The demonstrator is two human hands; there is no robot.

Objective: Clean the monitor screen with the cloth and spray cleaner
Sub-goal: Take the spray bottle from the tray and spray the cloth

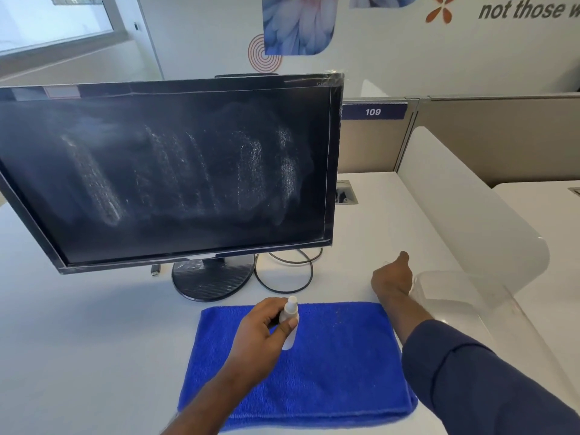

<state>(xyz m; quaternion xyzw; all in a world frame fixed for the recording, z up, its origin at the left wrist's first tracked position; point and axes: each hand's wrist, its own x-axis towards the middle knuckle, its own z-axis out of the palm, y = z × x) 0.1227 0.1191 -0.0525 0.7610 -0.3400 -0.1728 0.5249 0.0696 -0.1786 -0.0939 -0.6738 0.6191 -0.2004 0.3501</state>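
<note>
The black monitor (175, 171) stands on the white desk, its dark screen streaked with whitish smears and droplets. A blue cloth (329, 365) lies flat on the desk in front of its stand. My left hand (260, 334) grips a small white spray bottle (290, 315) above the cloth's left part, with the nozzle uncovered and pointing up. My right hand (392, 277) hovers beyond the cloth's far right corner. Its fingers are curled and seem to pinch a small clear cap (385, 264), which is faint and hard to make out.
A clear plastic container (445, 296) sits just right of my right hand, against a frosted curved divider (464, 208). A black cable loop (285, 271) and a loose plug (155, 271) lie by the monitor's round base (213, 277). A cable port (346, 193) is set into the desk behind.
</note>
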